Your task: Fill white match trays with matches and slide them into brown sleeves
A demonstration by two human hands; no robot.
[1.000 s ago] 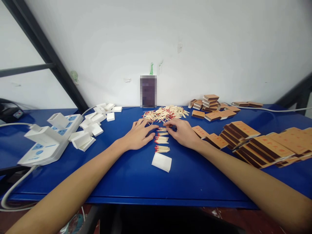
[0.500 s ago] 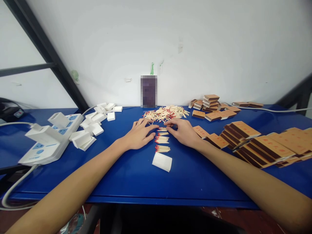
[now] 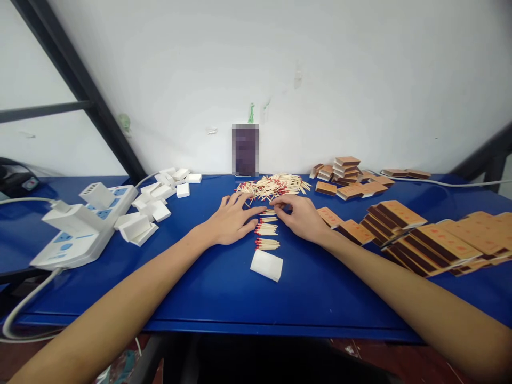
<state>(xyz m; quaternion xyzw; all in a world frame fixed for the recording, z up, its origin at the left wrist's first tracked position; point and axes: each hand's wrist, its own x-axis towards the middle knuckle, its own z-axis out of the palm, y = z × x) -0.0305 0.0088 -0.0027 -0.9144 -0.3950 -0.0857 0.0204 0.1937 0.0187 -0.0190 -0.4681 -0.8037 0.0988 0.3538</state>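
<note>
My left hand [image 3: 231, 217] lies palm down with its fingers spread. Its index finger reaches the red-headed end of the farthest small row of matches [image 3: 269, 212]. At the other end of that row is my right hand [image 3: 299, 214], fingers bent, with thumb and index tips close together; what lies between them is too small to make out. Nearer to me, more matches lie in neat groups, one [image 3: 266, 229] behind another [image 3: 268, 244], heads to the left. A white matchbox tray [image 3: 266, 265] rests in front of them. Beyond both hands spreads a loose heap of matches [image 3: 276, 185].
White trays [image 3: 154, 200] lie piled at the left, beside a power strip [image 3: 80, 248] with plugged-in adapters. Brown matchbox sleeves [image 3: 440, 240] are stacked at the right, more [image 3: 347, 170] at the back. A blurred dark panel [image 3: 245, 152] stands against the wall.
My left thumb and index finger have shifted slightly right, close to the matches. My right hand stays almost in place, and the match groups look the same.
</note>
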